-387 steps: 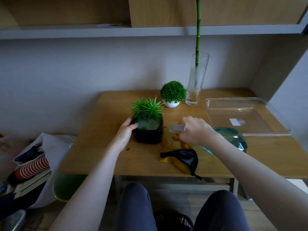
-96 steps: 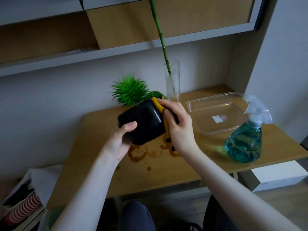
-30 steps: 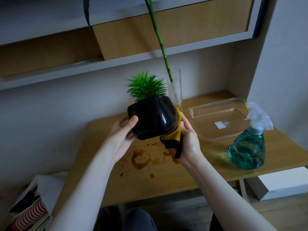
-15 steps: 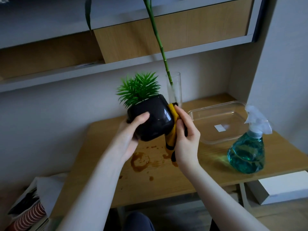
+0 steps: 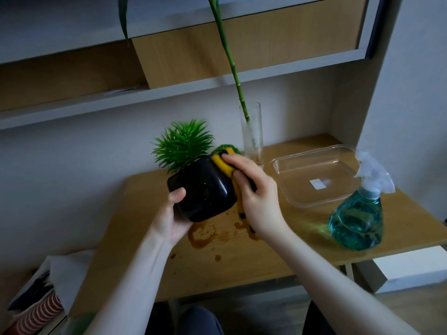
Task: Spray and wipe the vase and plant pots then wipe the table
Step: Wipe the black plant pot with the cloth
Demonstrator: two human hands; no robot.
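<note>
My left hand (image 5: 169,220) grips a glossy black square plant pot (image 5: 203,189) with a spiky green plant, tilted away from me above the wooden table (image 5: 242,259). Against the pot's right side my right hand (image 5: 256,192) presses a yellow and black cloth (image 5: 223,164), fingers curled over it. Behind the hand peeks the round green top of a second small plant (image 5: 223,149); its pot is hidden. A tall glass vase (image 5: 251,134) with a bamboo stalk stands at the back. The teal spray bottle (image 5: 358,213) stands on the right.
Brown wet stains (image 5: 203,235) lie on the table under the pot. A clear plastic tray (image 5: 314,175) sits right of the vase. A shelf (image 5: 169,93) runs overhead. A bag of items (image 5: 41,301) lies on the floor at left, a white box (image 5: 406,269) under the table's right.
The pot has tipped further away from me and come lower. My right hand slid the cloth up the pot's right side toward its rim.
</note>
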